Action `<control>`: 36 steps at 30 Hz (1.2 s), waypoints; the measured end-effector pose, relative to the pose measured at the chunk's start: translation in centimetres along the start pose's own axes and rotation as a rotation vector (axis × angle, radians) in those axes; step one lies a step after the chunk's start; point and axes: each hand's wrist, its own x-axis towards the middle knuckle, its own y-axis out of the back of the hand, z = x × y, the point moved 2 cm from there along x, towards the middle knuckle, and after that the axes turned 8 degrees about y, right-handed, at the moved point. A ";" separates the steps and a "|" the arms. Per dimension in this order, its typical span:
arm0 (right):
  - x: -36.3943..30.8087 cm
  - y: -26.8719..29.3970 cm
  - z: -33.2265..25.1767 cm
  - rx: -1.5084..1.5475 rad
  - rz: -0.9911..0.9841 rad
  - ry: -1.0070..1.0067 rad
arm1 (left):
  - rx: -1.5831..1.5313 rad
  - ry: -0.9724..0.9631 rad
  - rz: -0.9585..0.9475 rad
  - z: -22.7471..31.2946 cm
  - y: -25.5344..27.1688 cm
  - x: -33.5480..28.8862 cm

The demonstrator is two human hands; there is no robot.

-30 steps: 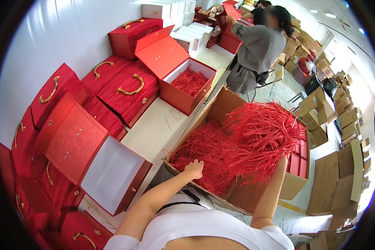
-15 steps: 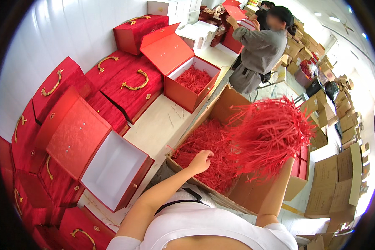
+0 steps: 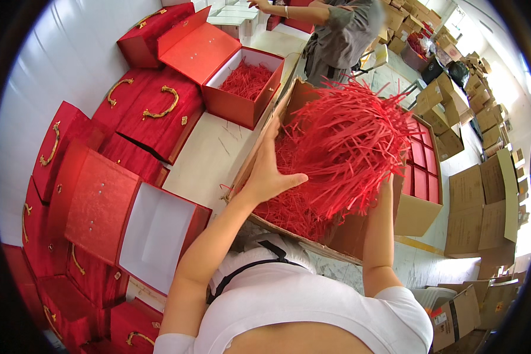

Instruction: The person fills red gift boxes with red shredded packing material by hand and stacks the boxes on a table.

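Observation:
My right hand (image 3: 389,182) holds up a big bundle of red shredded paper (image 3: 354,147) above a brown carton (image 3: 345,239); the paper hides its fingers. My left hand (image 3: 270,174) is open, thumb spread wide and fingers pointing up, by the bundle's left side. More loose red shreds (image 3: 295,217) lie inside the carton. Left of it, on the table, an open red gift box (image 3: 159,236) shows its bare white inside. Farther off, a second open red gift box (image 3: 242,103) has red shreds in it.
Closed red boxes with gold handles (image 3: 159,112) crowd the table's left side along the white wall. A co-worker in grey (image 3: 342,44) stands beyond the carton. At the right are a carton of red boxes (image 3: 422,162) and stacked brown cartons (image 3: 478,203).
The bundle has moved left, nearer my left hand, which has risen from over the carton and spread its fingers. The view has shifted, and the co-worker's arm now reaches left.

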 end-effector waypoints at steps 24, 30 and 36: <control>-3.3 -5.4 2.2 -0.219 -0.319 0.081 | -0.647 0.576 -0.479 -8.0 0.1 -0.7; -0.4 -11.5 0.0 -0.577 -0.857 0.483 | -0.376 0.475 -0.519 -7.8 -0.3 0.5; -5.1 -6.5 10.2 0.107 -0.533 -0.652 | -0.673 0.497 -0.124 -7.7 0.5 1.8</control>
